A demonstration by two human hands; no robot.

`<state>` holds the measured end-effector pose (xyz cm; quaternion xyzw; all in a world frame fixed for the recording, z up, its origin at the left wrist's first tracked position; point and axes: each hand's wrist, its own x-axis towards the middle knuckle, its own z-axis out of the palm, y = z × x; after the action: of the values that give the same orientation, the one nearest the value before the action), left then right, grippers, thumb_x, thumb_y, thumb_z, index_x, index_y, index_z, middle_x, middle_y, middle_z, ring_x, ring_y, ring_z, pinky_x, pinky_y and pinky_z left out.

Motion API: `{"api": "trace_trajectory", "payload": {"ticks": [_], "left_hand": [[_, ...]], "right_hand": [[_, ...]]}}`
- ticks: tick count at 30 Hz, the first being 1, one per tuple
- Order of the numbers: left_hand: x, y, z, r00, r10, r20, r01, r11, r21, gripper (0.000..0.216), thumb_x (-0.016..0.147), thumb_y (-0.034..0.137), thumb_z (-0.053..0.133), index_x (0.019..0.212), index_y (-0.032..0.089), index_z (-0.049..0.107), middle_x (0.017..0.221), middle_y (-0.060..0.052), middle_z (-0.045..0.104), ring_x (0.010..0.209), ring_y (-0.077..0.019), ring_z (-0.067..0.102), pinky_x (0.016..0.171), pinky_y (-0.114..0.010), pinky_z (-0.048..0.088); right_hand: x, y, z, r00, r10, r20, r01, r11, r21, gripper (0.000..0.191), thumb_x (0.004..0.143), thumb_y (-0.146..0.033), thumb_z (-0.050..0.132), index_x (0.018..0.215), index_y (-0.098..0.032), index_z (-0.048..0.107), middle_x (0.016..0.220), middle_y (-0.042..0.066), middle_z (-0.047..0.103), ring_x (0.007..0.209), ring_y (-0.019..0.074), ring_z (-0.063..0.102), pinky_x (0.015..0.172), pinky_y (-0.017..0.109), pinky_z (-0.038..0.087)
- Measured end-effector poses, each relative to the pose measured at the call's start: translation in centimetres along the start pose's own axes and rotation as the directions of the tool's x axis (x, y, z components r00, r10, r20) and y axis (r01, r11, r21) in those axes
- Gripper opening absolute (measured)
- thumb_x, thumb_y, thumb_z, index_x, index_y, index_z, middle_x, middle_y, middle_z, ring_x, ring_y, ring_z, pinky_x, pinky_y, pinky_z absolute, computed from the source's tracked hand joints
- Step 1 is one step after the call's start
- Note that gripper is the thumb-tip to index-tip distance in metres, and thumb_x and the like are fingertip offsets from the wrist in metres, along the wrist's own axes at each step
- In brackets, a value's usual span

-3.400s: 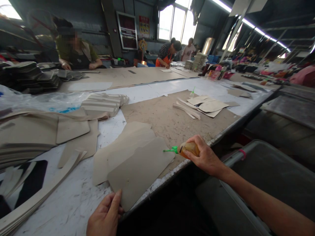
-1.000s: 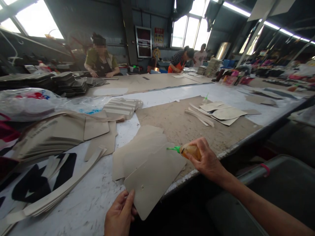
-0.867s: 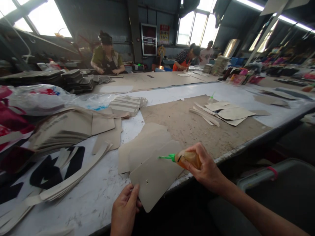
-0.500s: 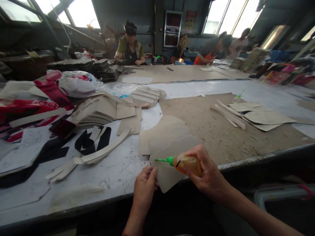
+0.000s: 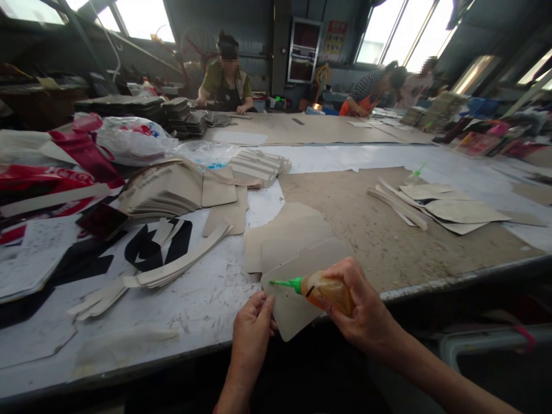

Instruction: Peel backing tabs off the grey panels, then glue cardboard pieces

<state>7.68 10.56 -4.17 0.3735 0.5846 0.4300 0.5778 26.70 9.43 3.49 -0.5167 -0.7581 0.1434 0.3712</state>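
Observation:
My right hand (image 5: 360, 310) is wrapped round a squeeze bottle (image 5: 325, 292) of amber liquid, tilted on its side. Its thin green nozzle (image 5: 284, 283) points left, with the tip at the upper left of a flat beige piece (image 5: 295, 319). The edge of that piece is pinched between the thumb and fingers of my left hand (image 5: 254, 322). Part of the piece juts past the table's front edge. Beyond it, more flat beige pieces (image 5: 293, 227) lie overlapping. Whether liquid is coming out at the tip cannot be made out.
A brown sheet (image 5: 345, 195) covers the table's right part, with cut pieces (image 5: 463, 215) on it. On the left are curved strips (image 5: 185, 267), a fanned stack (image 5: 164, 190), a notebook (image 5: 38, 256) and plastic bags (image 5: 133, 141). People (image 5: 226, 80) work at the far side.
The view has shifted slightly, so things on the left sit a little further left. Both hands, the bottle and the beige piece keep nearly the same arrangement.

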Motion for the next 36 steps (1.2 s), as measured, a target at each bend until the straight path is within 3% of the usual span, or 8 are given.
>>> {"api": "trace_trajectory", "payload": {"ticks": [22, 29, 33, 36], "left_hand": [[0.2, 0.3, 0.2, 0.995, -0.072, -0.071, 0.074, 0.997, 0.034, 0.062, 0.049, 0.066, 0.070, 0.082, 0.013, 0.065, 0.039, 0.004, 0.051, 0.039, -0.0109, 0.046, 0.039, -0.021, 0.035], [0.5, -0.8, -0.2, 0.993, -0.083, -0.081, 0.088, 0.994, 0.061, 0.062, 0.052, 0.064, 0.071, 0.087, 0.014, 0.063, 0.041, 0.003, 0.054, 0.041, -0.0117, 0.047, 0.041, -0.022, 0.037], [0.3, -0.4, -0.1, 0.991, -0.054, -0.123, 0.064, 0.995, 0.076, 0.060, 0.052, 0.064, 0.072, 0.085, 0.014, 0.063, 0.043, 0.003, 0.054, 0.042, -0.0122, 0.048, 0.042, -0.023, 0.038], [0.3, -0.1, -0.1, 0.994, -0.073, -0.088, 0.079, 0.994, 0.072, 0.061, 0.051, 0.063, 0.073, 0.086, 0.014, 0.062, 0.043, 0.003, 0.055, 0.042, -0.0121, 0.047, 0.042, -0.023, 0.038]], "right_hand": [[-0.3, 3.4, -4.1, 0.984, 0.096, -0.152, -0.127, 0.968, -0.216, 0.022, 0.080, -0.019, 0.059, 0.099, -0.024, 0.048, 0.091, 0.004, 0.047, 0.083, 0.0192, 0.053, 0.072, 0.032, 0.049], [-0.5, 5.3, -5.5, 0.972, 0.118, -0.203, -0.176, 0.940, -0.294, 0.022, 0.080, -0.020, 0.060, 0.097, -0.024, 0.048, 0.091, 0.004, 0.047, 0.083, 0.0197, 0.053, 0.072, 0.033, 0.049], [-0.5, 6.6, -6.0, 0.962, 0.139, -0.237, -0.213, 0.922, -0.323, 0.022, 0.079, -0.021, 0.059, 0.098, -0.023, 0.047, 0.092, 0.004, 0.046, 0.083, 0.0205, 0.053, 0.072, 0.034, 0.049], [-0.5, 7.4, -6.3, 0.955, 0.144, -0.258, -0.228, 0.914, -0.336, 0.022, 0.079, -0.022, 0.059, 0.097, -0.023, 0.047, 0.092, 0.004, 0.046, 0.083, 0.0207, 0.053, 0.073, 0.035, 0.049]]}}
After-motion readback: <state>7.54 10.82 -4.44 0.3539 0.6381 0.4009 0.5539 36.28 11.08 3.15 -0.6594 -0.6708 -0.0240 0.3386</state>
